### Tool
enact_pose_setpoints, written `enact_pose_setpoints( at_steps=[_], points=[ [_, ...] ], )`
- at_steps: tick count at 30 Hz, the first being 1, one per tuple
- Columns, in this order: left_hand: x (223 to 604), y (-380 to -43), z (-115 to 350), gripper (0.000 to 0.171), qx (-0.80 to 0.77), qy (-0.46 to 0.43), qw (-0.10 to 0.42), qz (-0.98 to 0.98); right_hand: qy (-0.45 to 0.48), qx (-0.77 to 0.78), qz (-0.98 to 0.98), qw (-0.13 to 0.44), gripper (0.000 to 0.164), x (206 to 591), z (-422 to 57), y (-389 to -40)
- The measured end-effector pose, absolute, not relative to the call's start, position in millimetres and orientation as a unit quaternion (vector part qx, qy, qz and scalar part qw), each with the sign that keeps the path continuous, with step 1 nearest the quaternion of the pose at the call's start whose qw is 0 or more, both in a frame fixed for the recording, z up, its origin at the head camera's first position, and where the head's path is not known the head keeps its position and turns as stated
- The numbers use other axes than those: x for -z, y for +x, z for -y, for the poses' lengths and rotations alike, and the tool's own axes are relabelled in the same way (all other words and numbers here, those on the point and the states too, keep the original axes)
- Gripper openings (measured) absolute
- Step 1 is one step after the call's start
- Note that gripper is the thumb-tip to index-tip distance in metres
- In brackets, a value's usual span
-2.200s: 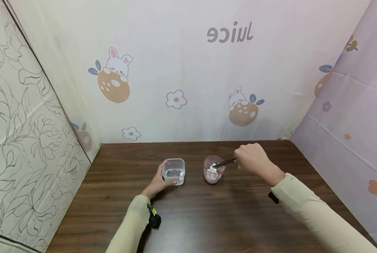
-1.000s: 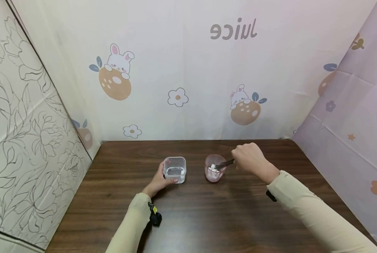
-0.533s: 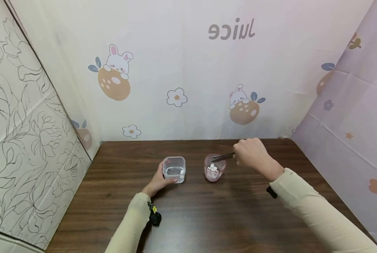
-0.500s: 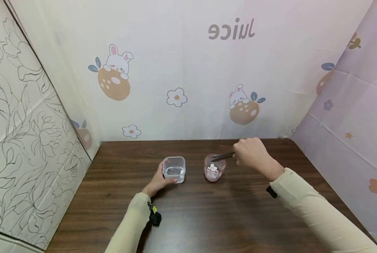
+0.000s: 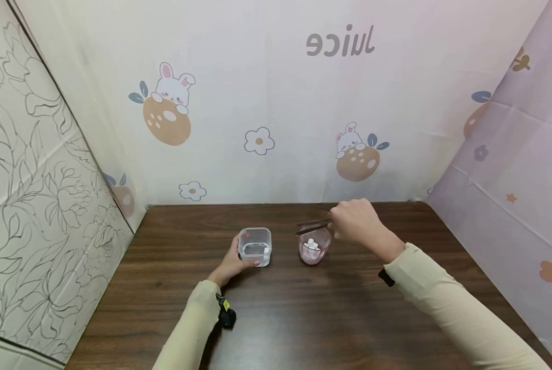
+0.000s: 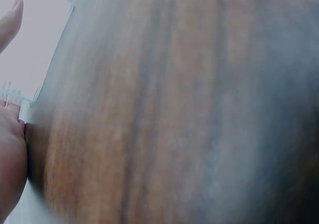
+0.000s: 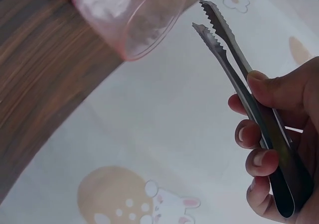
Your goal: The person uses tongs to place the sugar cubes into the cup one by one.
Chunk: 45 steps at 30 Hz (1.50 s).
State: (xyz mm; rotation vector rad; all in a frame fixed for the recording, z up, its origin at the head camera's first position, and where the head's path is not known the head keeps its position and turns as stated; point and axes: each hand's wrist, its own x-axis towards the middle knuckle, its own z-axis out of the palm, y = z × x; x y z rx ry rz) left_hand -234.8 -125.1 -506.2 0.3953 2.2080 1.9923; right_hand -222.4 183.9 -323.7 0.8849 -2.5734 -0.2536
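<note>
My right hand (image 5: 356, 222) grips metal tongs (image 7: 269, 129) with toothed tips, which are slightly apart with nothing between them. In the head view the tongs overlap the rim of a pink clear cup (image 5: 306, 258). Several white cubes (image 5: 310, 244) lie inside that cup. To its left my left hand (image 5: 233, 262) holds a clear square plastic container (image 5: 255, 235), thumb on the near side and fingers behind. One small white cube (image 5: 266, 251) shows at the container's right side. The left wrist view catches only part of the left hand (image 6: 10, 159) beside the container's edge.
A dark wood-grain table (image 5: 280, 318) carries both vessels near its back edge. Behind it hangs a pale printed cloth (image 5: 280, 92), with a floral panel (image 5: 40, 180) at left. A black wrist camera (image 5: 227, 314) sits on the left sleeve.
The tongs, earlier down among the white cubes in the cup, have risen out and moved left to over its rim. They hold nothing now. The left hand and container stay put.
</note>
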Motion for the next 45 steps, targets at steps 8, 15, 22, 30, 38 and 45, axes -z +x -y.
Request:
enact_pose_setpoints(
  at_steps=[8, 15, 22, 30, 38, 45],
  points=[
    [505.5, -234.5, 125.4, 0.096, -0.663, 0.127, 0.077, -0.734, 0.338, 0.096, 0.913, 0.207, 0.044, 325.2, -155.3, -225.2],
    [505.1, -233.4, 124.9, 0.095, -0.665, 0.126, 0.074, -0.732, 0.369, 0.099, 0.896, 0.226, 0.048, 325.8, -128.9, -226.2],
    [505.9, -233.9, 124.1, 0.094, -0.662, 0.128, 0.071, -0.735, 0.383, 0.113, 0.890, 0.219, 0.052, 334.0, -108.7, -231.7],
    [502.6, -233.1, 125.3, 0.094, -0.663, 0.121, 0.076, -0.735, 0.390, 0.154, 0.878, 0.229, 0.048, 344.4, -90.3, -238.8],
    [505.6, -235.9, 126.2, 0.092, -0.666, 0.118, 0.077, -0.733, 0.386, 0.199, 0.876, 0.210, 0.035, 351.7, -71.9, -241.6],
    [532.0, -250.3, 126.1, 0.098, -0.677, 0.102, 0.077, -0.725, 0.373, 0.237, 0.878, 0.182, 0.028, 357.6, -60.9, -242.2]
  ],
)
